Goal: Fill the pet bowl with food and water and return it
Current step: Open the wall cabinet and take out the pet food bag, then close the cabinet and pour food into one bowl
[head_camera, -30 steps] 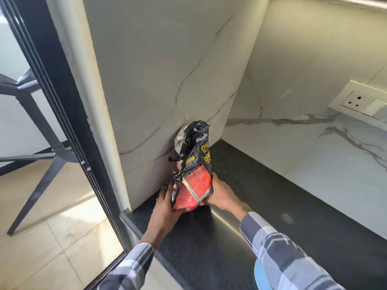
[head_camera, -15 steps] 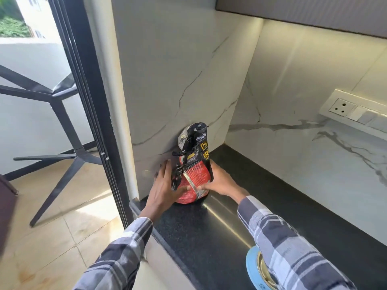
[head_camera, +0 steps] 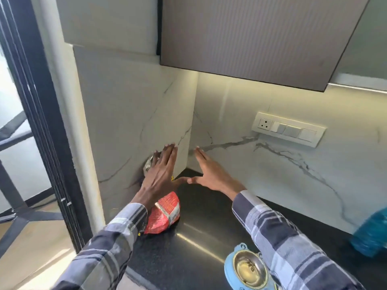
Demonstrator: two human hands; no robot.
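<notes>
A red and black pet food bag [head_camera: 165,214] stands on the black counter [head_camera: 201,227] against the marble side wall, its folded top partly hidden behind my left hand. My left hand [head_camera: 161,170] hovers in front of the bag with straight fingers and holds nothing. My right hand [head_camera: 209,172] is flat and spread to the right of the bag, also holding nothing; the two thumbs nearly meet. A blue pet bowl holder with a steel bowl [head_camera: 249,267] sits at the counter's near edge, partly under my right sleeve.
A blurred blue bottle [head_camera: 370,235] stands on the counter at the far right. A switch and socket panel [head_camera: 289,128] is on the back wall. A grey cabinet [head_camera: 251,38] hangs overhead. A black door frame [head_camera: 35,114] is at left.
Both hands have let go of the food bag's base and lifted away with fingers spread. The view has tilted up and back, bringing the bowl, cabinet and blue bottle into sight.
</notes>
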